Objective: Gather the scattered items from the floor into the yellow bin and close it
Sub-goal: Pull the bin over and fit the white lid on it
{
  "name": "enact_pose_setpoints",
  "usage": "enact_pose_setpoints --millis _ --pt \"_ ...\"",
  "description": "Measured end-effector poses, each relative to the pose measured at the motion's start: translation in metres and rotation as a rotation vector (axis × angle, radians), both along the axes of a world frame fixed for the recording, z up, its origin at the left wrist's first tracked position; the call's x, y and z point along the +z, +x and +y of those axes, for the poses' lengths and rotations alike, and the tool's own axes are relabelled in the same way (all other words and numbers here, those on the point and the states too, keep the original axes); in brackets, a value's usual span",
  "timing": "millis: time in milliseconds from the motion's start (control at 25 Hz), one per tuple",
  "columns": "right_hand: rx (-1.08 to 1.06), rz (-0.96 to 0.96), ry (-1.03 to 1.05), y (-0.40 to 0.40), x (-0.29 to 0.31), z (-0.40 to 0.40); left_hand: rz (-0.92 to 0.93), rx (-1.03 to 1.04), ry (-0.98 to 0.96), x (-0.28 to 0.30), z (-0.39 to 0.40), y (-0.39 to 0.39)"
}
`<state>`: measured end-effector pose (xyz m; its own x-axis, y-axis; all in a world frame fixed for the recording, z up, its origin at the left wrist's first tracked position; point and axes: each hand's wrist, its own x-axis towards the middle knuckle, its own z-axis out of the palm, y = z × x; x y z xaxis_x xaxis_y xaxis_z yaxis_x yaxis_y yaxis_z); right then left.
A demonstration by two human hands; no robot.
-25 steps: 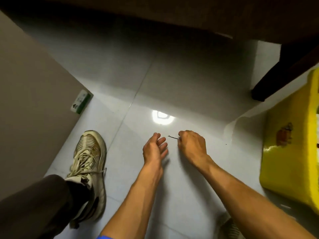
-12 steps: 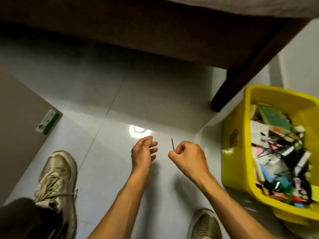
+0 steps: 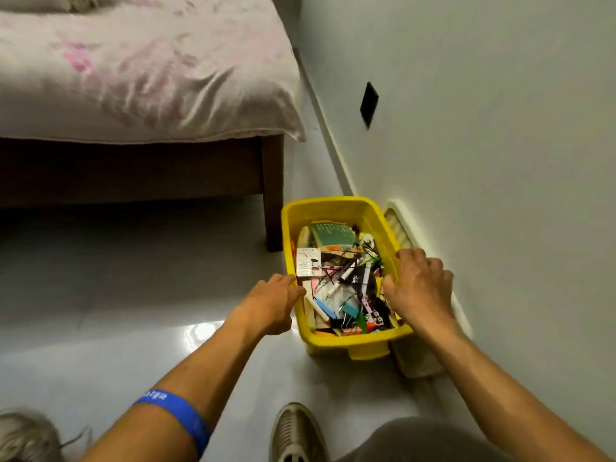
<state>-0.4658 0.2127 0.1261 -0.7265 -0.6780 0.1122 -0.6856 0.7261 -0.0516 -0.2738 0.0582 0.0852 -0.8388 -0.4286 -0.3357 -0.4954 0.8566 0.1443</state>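
The yellow bin [image 3: 336,205] stands open on the floor by the wall, filled with several small items: a green booklet [image 3: 333,233], a white card [image 3: 307,265], pens, clips and hairpins. My left hand [image 3: 270,308] lies against the bin's left side with its fingertips on the rim. Fingers of my right hand [image 3: 420,288] curl over the right rim, the thumb inside. The hairpin cannot be seen in either hand. A pale lid [image 3: 420,360] leans between the bin and the wall.
A bed with a pink-patterned sheet [image 3: 143,71] and dark wooden leg [image 3: 274,195] stands just left of the bin. The white wall [image 3: 500,161] runs along the right. My shoes [image 3: 296,435] rest on the glossy tiled floor near the bottom.
The view swung right from the floor to the bin. Both hands moved from the bare tiles to the bin's two sides, and the hairpin held by the right hand is out of sight.
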Motion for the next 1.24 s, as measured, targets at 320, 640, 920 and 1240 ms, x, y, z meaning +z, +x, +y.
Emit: enact_pose_setpoints --millis 320,640,920,1240 --pt "-0.238 -0.119 0.041 -0.029 -0.013 0.015 -0.077 -0.364 -0.217 -0.016 -0.009 -0.009" --pt "-0.062 -0.034 0.200 -0.024 -0.026 0.030 0.003 -0.466 -0.143 -0.035 0.022 0.028" --pt "0.268 -0.016 -0.036 0.020 0.006 0.026 0.003 -0.215 -0.151 -0.036 0.088 0.076" --pt "0.793 0.321 -0.282 0.072 0.150 -0.022 -0.034 0.333 -0.149 -0.023 0.064 0.110"
